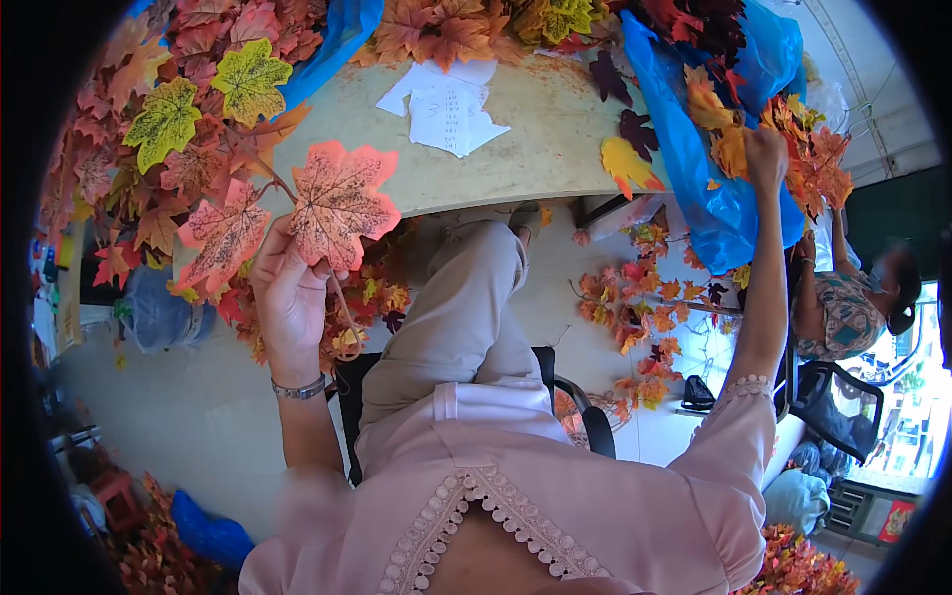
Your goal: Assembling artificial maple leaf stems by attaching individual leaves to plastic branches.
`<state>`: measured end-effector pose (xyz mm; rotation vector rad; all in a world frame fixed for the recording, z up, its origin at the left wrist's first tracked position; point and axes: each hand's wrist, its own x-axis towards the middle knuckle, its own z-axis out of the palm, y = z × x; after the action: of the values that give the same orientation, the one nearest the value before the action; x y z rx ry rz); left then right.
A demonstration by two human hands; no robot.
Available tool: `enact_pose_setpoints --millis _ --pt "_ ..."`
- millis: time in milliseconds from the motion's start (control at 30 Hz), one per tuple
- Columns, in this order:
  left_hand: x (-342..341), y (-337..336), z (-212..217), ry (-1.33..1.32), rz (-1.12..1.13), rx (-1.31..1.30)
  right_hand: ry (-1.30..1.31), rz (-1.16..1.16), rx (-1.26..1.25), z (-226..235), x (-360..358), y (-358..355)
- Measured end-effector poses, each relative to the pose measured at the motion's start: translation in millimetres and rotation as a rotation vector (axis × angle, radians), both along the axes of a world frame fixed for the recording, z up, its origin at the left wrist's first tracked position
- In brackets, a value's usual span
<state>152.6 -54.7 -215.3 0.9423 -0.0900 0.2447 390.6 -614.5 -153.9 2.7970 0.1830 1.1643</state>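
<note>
Between the fingers of my left hand (pixel 291 288) is the brown stem of an artificial maple leaf sprig. A large pink-orange leaf (pixel 342 203) with dark speckles spreads above the fingertips. A second speckled pink leaf (pixel 226 238) hangs to the left of the hand. My right hand (pixel 766 157) is stretched far to the right, its fingers curled closed beside orange-yellow artificial leaves (pixel 732 151) over a blue plastic bag (pixel 719 223). What those fingers grip is hidden.
The pale table (pixel 545 119) carries torn white paper (pixel 451 111), a yellow leaf (pixel 627 164) and heaped leaves (pixel 188 59) at the left. Leaf garlands (pixel 645 297) hang below its edge. Another person (pixel 853 307) sits at the right beside a black chair (pixel 838 407).
</note>
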Motion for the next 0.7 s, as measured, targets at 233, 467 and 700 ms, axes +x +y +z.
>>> enact_pose_setpoints --millis 233,467,700 --pt "-5 1 -1 0.029 0.033 0.0 0.405 0.118 0.553 -15 0 19" --pt "-2 0 -2 0.025 0.023 0.01 0.329 0.188 0.469 5 29 6" --pt "-1 0 0 0.0 0.036 -0.008 0.413 -0.061 0.217 -7 40 40"
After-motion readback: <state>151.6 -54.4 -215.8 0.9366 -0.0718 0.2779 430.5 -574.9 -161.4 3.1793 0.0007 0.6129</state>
